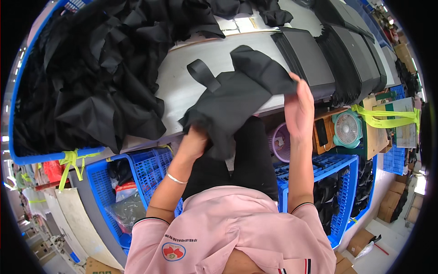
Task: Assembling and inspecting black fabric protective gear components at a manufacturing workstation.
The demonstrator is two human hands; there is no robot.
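A piece of black fabric (pixel 232 96) with a sewn loop strap (pixel 203 74) spreads between my hands, above the front of the white table. Its lower left part covers the fingers of my left hand (pixel 196 138), so only the back of that hand and the wrist show. My right hand (pixel 300 112) is upright at the fabric's right end, its fingertips closed over the corner there. The cloth sags and folds toward my lap.
A large blue crate (pixel 57 157) heaped with black fabric stands at left. Stacks of flat black pieces (pixel 310 59) line the table's right side. Below are blue baskets (pixel 340 219), a purple bin (pixel 278 142) and a small fan (pixel 347 129).
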